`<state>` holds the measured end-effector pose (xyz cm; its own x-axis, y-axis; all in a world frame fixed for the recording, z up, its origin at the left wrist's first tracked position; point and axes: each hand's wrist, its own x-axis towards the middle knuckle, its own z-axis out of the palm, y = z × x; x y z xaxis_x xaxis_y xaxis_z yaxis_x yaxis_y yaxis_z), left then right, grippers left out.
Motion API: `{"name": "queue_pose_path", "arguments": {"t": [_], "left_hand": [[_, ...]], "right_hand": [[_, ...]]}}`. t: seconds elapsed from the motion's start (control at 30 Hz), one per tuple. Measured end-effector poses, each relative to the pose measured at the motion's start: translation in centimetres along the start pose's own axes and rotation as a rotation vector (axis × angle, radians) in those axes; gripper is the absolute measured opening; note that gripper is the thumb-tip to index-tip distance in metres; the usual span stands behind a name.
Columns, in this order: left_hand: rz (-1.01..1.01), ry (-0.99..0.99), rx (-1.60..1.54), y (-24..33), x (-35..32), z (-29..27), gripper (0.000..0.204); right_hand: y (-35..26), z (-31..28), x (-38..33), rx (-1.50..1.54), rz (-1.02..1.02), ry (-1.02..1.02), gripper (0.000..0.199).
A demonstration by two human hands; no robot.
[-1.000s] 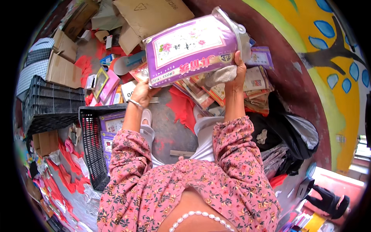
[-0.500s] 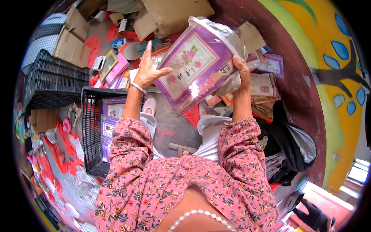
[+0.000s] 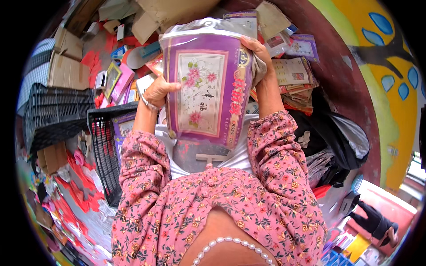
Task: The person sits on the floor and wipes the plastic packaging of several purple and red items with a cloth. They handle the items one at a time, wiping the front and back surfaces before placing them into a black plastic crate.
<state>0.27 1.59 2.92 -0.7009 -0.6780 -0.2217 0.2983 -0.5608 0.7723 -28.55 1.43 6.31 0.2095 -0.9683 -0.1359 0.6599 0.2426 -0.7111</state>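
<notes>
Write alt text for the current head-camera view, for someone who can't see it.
A person's left hand and right hand hold up a purple package with pink flowers printed on its front. On the left, a black crate contains purple packs; on the right are stacked packets and a black bag.

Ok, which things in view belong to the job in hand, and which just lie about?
Job in hand:
Purple package, between left hand and right hand
Grey cloth at the right hand

Apparently lying about:
Black bag
Red scraps
Cardboard boxes
</notes>
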Motion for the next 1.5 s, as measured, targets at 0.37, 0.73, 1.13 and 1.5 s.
{"name": "queue_pose_path", "arguments": {"t": [0.37, 0.73, 1.13, 1.5], "left_hand": [[0.070, 0.231, -0.053, 0.5, -0.5, -1.6, 0.038], [0.134, 0.252, -0.038, -0.1, -0.7, -1.4, 0.037], [0.206, 0.322, -0.169, 0.9, -0.6, -3.5, 0.028], [0.130, 0.292, -0.008, 1.0, -0.6, -1.4, 0.027]], "right_hand": [[-3.9, -2.8, -1.6, 0.081, -0.209, 0.189, 0.040], [0.2, 6.1, 0.2, -1.045, -0.781, 0.451, 0.025], [3.2, 6.1, -4.4, -1.327, -0.496, -0.045, 0.024], [1.0, 5.4, 1.3, -1.328, -0.836, 0.396, 0.021]]}}
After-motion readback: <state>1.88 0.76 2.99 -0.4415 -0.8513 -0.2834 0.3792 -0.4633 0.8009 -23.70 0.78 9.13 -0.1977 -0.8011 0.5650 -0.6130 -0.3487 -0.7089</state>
